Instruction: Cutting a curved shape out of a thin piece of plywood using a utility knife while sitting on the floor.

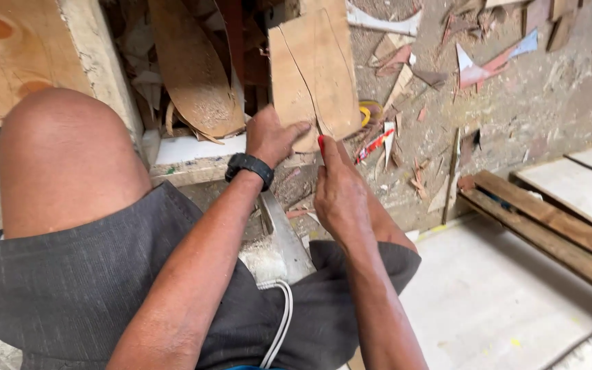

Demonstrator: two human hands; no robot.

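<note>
While propped upright just beyond both hands, flat wooden board (320, 68) with a curved pencil-like line down its face, lower edge meeting the fingers. Left hand (272, 137) pressed against the board's lower left part, thumb stretched along the bottom edge, fingers mostly hidden behind the wood, so grip only partly readable: holding or steadying the board. Black wristwatch (249, 166) just behind that hand on the wrist. Right hand (340, 195) directly below the board's lower right corner, closed around a red pencil (321, 145), only the red end poking out above the thumb, tip touching or nearly touching the wood; cannot tell which. Rest of pencil buried in the fist. Both forearms reaching forward from the lap, converging at the board, right wrist bent slightly inward. Beneath the hands, a pale metal blade (284, 233), its far end covered by the left forearm. Beyond the right hand, wood scraps (405, 75) strewn over dusty floor; further right, stacked planks (549, 223), cut off by the frame edge.
</note>
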